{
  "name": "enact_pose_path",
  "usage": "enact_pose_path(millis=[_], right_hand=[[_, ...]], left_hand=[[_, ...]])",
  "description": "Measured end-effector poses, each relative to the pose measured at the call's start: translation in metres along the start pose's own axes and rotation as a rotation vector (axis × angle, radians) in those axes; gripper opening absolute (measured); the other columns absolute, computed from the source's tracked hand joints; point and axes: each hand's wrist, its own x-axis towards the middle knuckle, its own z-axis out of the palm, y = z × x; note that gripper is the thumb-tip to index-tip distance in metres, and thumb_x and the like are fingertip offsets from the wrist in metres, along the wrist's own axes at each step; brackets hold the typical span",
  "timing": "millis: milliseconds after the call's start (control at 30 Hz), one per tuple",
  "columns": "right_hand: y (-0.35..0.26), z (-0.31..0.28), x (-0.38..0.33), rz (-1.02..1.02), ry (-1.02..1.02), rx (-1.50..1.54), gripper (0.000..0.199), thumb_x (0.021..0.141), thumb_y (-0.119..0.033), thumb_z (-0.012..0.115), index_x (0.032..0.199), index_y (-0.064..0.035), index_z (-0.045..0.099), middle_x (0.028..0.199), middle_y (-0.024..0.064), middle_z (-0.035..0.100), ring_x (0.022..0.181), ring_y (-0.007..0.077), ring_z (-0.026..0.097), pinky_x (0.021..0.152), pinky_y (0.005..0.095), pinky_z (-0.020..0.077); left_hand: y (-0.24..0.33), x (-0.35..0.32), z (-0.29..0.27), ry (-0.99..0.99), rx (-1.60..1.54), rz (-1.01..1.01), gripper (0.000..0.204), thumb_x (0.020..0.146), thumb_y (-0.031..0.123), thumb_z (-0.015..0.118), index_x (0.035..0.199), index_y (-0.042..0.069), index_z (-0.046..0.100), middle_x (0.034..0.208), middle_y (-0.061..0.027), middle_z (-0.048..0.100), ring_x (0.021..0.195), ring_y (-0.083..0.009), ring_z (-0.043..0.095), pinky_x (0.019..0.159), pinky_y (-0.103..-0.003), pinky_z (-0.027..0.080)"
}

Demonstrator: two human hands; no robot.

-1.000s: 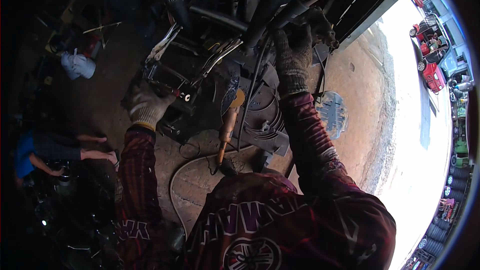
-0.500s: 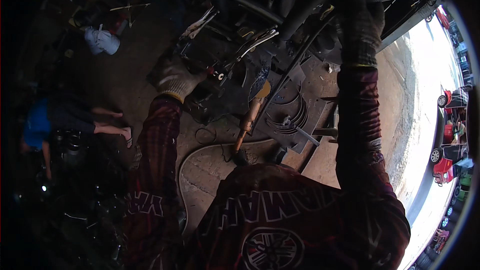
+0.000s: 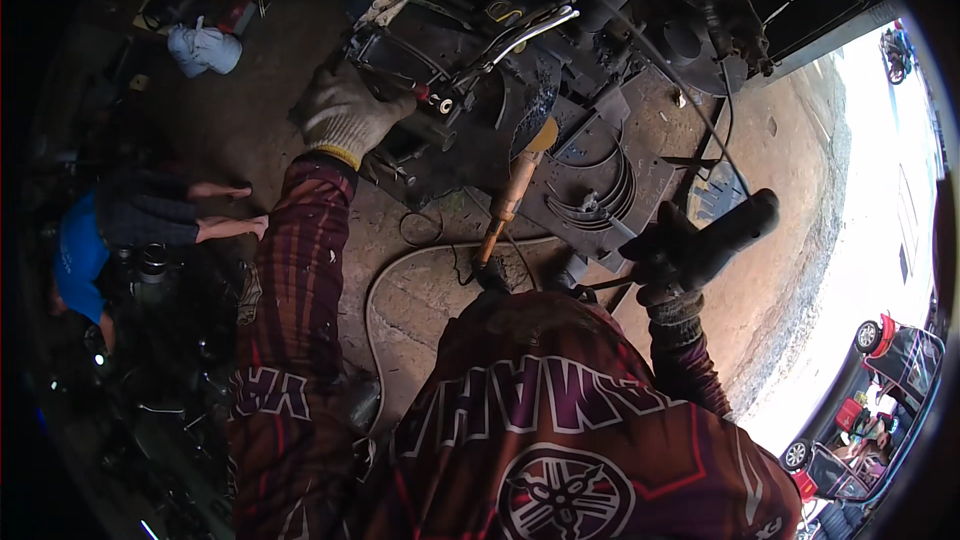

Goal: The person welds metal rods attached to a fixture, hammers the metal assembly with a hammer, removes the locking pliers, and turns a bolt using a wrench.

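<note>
Left hand [image 3: 345, 118], gloved, its grip closed on clamped metal frame [image 3: 430, 60]. Right hand [image 3: 672, 258] grips dark tube [image 3: 735, 225] fully. Welding torch [image 3: 512, 195] lies unused; joining seemingly unfinished.

bare dirt floor [image 3: 790, 190] at right, metal frame [image 3: 470, 50] crowding ahead, hose [image 3: 400, 270] looping below

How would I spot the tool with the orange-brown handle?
Start at the dark metal frame on the ground, ahead of the person. The welding torch leans against its near edge, between both gloved hands, a hose trailing from it. It is the only long, warm-coloured thing among grey steel.
</note>
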Motion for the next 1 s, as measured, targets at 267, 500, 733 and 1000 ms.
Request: enact_pose_path(millis=[267,500,733,1000], right_hand=[[0.053,0.025,-0.016,0.257,-0.045,0.327,0.056,0.105,-0.034,0.053,0.146,0.0025,0.048,0.082,0.0115,0.069,0.068,0.0241,0.069,0.063,0.037,0.0592],[0.09,0.053,0.0,0.267,-0.136,0.471,0.06,0.084,-0.014,0.08,0.137,-0.0042,0.053,0.124,0.011,0.065,0.116,0.0229,0.065,0.099,0.0382,0.0517],[0.138,0.071,0.004,0.166,0.004,-0.088,0.038,0.108,-0.04,0.046,0.129,-0.0118,0.059,0.115,0.0084,0.067,0.108,0.0262,0.066,0.098,0.0452,0.0539],[0.109,0.067,0.01,0.103,-0.145,-0.129,0.031,0.109,-0.028,0.046,0.133,-0.0096,0.054,0.118,0.0056,0.065,0.109,0.0211,0.066,0.098,0.0399,0.0542]], left_hand=[[0.01,0.001,0.002,-0.095,0.067,-0.077,0.12,0.072,0.072,0.078,0.156,0.001,0.031,0.151,-0.0256,0.046,0.141,-0.0386,0.048,0.112,-0.048,0.046],[-0.001,0.002,0.009,-0.012,0.105,-0.054,0.122,0.071,0.077,0.076,0.155,0.001,0.032,0.15,-0.0254,0.047,0.136,-0.0404,0.053,0.11,-0.049,0.049],[-0.004,0.013,0.012,-0.166,0.085,-0.109,0.123,0.071,0.083,0.07,0.159,0.006,0.031,0.163,-0.0199,0.033,0.149,-0.0361,0.037,0.114,-0.051,0.044],[-0.006,0.007,0.01,-0.117,0.058,-0.095,0.119,0.072,0.079,0.072,0.158,0.007,0.031,0.159,-0.02,0.038,0.145,-0.0374,0.042,0.112,-0.053,0.045]])
